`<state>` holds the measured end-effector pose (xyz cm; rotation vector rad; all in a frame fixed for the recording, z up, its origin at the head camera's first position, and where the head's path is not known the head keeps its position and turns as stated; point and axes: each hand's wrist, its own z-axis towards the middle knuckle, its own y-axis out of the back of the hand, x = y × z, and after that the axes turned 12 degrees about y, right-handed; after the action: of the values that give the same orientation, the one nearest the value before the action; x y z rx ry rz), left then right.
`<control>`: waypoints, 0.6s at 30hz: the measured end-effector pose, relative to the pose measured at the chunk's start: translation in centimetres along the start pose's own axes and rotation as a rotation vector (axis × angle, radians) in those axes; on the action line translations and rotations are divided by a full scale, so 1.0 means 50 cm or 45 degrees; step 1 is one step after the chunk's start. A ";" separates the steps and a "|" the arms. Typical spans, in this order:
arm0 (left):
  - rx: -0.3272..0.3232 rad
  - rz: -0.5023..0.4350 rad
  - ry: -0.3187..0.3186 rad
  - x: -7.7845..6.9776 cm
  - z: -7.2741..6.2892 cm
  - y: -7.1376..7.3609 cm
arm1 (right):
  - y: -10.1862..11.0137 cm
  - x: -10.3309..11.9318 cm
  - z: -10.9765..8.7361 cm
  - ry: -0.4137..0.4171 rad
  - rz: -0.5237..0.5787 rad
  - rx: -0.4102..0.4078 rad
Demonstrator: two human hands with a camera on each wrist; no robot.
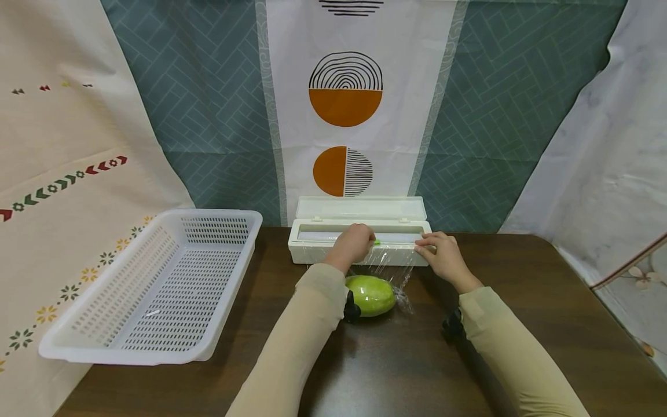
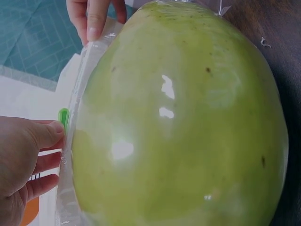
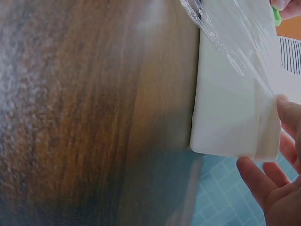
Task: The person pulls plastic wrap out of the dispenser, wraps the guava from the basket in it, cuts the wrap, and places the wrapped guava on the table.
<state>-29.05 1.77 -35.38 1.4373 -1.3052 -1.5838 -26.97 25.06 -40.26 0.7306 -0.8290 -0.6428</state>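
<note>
A white cling film dispenser (image 1: 308,253) stands at the back of the table with its lid (image 1: 362,207) raised and a film roll inside. At its front edge, my left hand (image 1: 355,242) pinches a small green slide cutter (image 2: 63,117) between thumb and fingers. My right hand (image 1: 443,258) holds the dispenser's right end, thumb on the front edge where clear film (image 3: 244,42) lies over it. The film hangs down the front to a green oval fruit (image 1: 371,295) just before the box. Film covers this fruit and bunches at its right end.
A white perforated plastic basket (image 1: 229,315) stands at the left, with a small white scrap (image 1: 153,313) in it. Patterned cloths (image 1: 224,116) hang behind the dark wooden table (image 1: 396,370) and along both sides.
</note>
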 end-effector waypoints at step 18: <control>-0.003 -0.046 0.016 0.007 -0.004 0.000 | 0.000 0.001 -0.003 -0.015 0.011 0.006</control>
<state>-28.93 1.37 -35.47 1.4750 -1.2767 -1.5965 -26.81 25.06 -40.29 0.7281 -0.8444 -0.6379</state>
